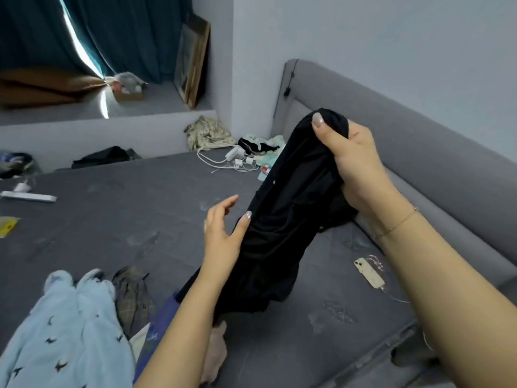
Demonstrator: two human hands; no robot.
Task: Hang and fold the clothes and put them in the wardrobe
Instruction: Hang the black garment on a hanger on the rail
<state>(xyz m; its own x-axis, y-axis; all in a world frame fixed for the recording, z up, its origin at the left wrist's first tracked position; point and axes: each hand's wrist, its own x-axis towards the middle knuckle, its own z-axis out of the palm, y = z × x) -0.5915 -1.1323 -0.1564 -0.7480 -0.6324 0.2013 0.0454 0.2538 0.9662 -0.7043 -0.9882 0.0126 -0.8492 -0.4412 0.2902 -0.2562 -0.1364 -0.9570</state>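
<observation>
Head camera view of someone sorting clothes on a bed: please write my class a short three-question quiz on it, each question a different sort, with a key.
1. True or false: the right hand grips the top of the black garment.
2. Multiple choice: the left hand is A) clenched round a hanger, B) open, fingers loose, thumb against the black garment, C) flat on the bed.
3. Fill in: the phone lies on the bed near the person's ____ forearm.

Key: 1 true; 2 B; 3 right.
</observation>
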